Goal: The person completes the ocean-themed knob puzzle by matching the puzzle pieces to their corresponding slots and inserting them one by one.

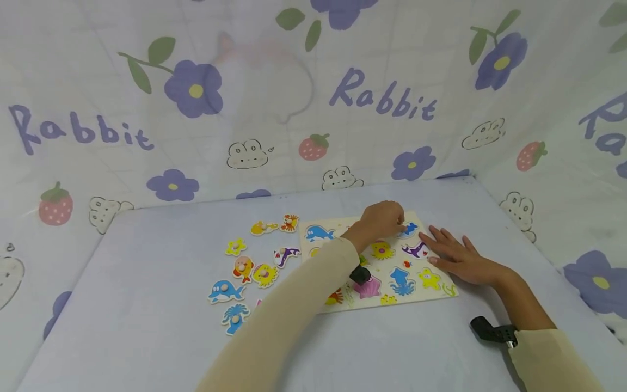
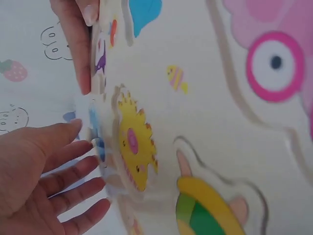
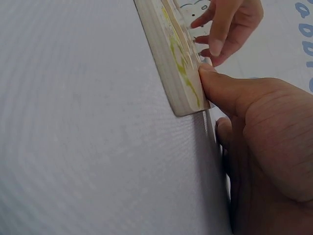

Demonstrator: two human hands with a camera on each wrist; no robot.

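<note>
Pinching a blue wooden sea-animal piece (image 1: 408, 230) with the left hand (image 1: 381, 220), at the far right corner of a cream wooden puzzle board (image 1: 382, 267), touching its right edge with the spread, unclenched right hand (image 1: 460, 260), beside multicoloured knobbed pieces (image 1: 265, 276) on a pale desk (image 1: 147, 305)

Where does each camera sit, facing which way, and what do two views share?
Head: worn on the person's head, looking forward and down at the puzzle board, loose pieces and printed cloth; left hand, right hand and both sleeves show.
Left wrist: worn there, looking across the board's face; left hand lower left, right hand upper left.
Right wrist: worn there, looking along the table at a board corner; right hand at right, left hand above.
Both wrist views share the board and both hands.
</note>
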